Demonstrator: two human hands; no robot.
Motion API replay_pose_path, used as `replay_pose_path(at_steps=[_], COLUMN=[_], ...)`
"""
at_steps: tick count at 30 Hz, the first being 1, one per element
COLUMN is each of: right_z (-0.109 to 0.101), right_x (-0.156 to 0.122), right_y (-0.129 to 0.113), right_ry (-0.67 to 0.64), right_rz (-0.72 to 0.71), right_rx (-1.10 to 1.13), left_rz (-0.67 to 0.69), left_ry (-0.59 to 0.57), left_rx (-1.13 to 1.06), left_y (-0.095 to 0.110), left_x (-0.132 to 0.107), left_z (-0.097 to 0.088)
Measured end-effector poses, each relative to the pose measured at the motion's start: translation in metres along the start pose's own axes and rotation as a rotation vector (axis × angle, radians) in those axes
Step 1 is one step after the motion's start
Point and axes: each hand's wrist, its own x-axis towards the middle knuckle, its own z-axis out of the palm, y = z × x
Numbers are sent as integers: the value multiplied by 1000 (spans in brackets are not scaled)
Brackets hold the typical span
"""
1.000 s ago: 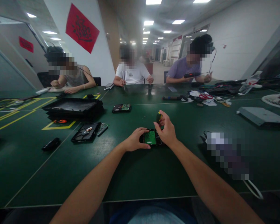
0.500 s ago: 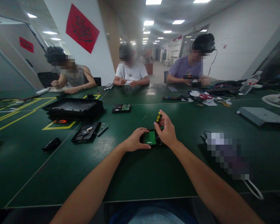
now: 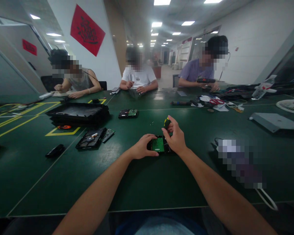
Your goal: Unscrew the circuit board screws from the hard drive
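Note:
A hard drive with a green circuit board facing up lies on the green table in front of me. My left hand grips its left end, fingers curled round the edge. My right hand is closed round a screwdriver with a black and yellow handle, held upright over the drive's right side. The screwdriver's tip is hidden behind my fingers.
A few tiny screws lie beyond the drive. To the left are an opened drive with a loose board, a stack of black trays and a small black object. Another drive lies further back. Three people work at the far side.
My hands stay on the drive and screwdriver; the handle has turned slightly in my fingers. The people opposite have shifted their hands and heads.

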Motion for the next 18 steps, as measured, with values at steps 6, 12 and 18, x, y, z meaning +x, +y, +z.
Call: replay_pose_path(at_steps=[6,12,18], right_z=[-1,-1,-2], right_x=[0,0,0], right_y=[-2,-3,-4], right_ry=[-19,-17,-29], right_rz=[-4,-18,-14], right_rx=[-10,-13,-34], left_rz=[-9,-11,-24], left_ry=[-10,-7,-15], left_rx=[-3,2,-11], left_y=[2,1,-1], left_x=[0,0,0], left_z=[-1,0,-1])
